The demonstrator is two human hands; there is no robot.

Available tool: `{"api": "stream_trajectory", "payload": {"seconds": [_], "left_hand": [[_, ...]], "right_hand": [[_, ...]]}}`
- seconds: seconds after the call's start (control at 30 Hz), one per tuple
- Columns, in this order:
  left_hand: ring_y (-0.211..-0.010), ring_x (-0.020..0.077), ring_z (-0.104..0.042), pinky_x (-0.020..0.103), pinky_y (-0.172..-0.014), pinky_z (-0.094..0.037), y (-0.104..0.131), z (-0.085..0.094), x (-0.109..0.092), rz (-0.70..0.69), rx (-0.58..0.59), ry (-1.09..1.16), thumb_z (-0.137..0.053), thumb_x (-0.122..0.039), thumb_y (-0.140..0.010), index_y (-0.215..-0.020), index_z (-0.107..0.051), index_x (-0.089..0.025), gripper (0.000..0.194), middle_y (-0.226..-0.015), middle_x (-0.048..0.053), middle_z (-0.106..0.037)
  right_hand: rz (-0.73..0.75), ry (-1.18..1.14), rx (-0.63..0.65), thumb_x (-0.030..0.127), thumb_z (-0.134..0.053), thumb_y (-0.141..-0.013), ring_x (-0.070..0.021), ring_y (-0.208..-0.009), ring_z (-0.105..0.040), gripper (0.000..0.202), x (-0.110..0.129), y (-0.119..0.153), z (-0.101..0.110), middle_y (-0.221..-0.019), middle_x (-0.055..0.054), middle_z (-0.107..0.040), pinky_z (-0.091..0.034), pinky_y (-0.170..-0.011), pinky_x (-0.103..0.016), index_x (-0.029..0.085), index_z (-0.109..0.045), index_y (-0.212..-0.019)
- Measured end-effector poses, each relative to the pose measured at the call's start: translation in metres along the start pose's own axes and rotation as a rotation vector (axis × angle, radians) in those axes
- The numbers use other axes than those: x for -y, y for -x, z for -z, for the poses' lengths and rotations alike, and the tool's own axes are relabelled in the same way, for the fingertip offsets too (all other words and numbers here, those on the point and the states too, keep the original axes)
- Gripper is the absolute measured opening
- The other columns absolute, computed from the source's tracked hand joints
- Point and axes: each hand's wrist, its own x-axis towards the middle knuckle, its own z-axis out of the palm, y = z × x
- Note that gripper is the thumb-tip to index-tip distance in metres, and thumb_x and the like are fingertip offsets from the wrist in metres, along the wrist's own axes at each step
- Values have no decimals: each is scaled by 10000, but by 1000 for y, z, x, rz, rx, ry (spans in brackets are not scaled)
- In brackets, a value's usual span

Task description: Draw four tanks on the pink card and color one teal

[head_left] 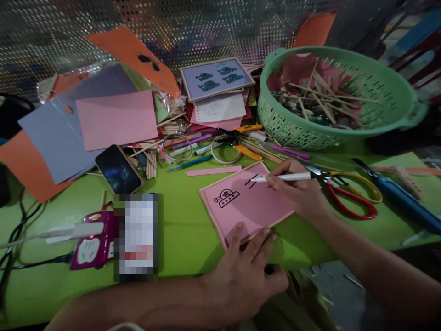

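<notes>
A pink card (257, 202) edged with thin wooden strips lies tilted on the green table. On its left part is a tank drawing (226, 198) in black line with a star; a few short black strokes stand to the right of it. My right hand (292, 191) grips a white marker (292, 177), its tip at those strokes. My left hand (246, 266) rests with fingers spread on the card's lower edge. Right of my right hand lie scissors (354, 195) with red and yellow handles. A narrow pink paper strip (213, 171) lies above the card.
A green basket (310, 133) of wooden sticks stands at the back right. Left of it are a framed card with green tanks (217, 78), pliers (237, 135) and tape rings. A phone (119, 170), a purple power strip (93, 241) and coloured paper (117, 119) lie left.
</notes>
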Motion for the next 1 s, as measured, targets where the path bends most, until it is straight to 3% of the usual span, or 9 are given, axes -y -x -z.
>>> {"api": "stream_trajectory", "payload": {"seconds": [0.27, 0.5, 1.0], "left_hand": [[-1445, 401, -456, 700, -1128, -230, 0, -1, -1, 5, 2, -14, -616, -355, -965, -1162, -576, -249, 227, -1497, 194, -581], [-1386, 390, -528, 672, -1075, -319, -1, 2, 0, 7, -27, -12, -617, -329, -962, -1107, -564, -243, 177, -1483, 228, -587], [-1387, 383, -539, 663, -1063, -371, -1, 4, -1, 13, -21, 0, -625, -343, -969, -1116, -585, -249, 179, -1469, 215, -604]], "right_hand": [[-1, -46, 82, 492, -798, -839, -168, -593, -613, 306, -1, -1, -3, -661, -3, -658, -470, -537, -295, 249, -618, -790], [-6, -16, 102, 474, -798, -837, -172, -597, -619, 293, 0, -1, -4, -684, -6, -655, -478, -539, -299, 247, -615, -809], [-42, -17, 108, 424, -810, -803, -166, -595, -609, 267, 1, -2, -4, -667, -10, -673, -470, -534, -281, 237, -621, -786]]}}
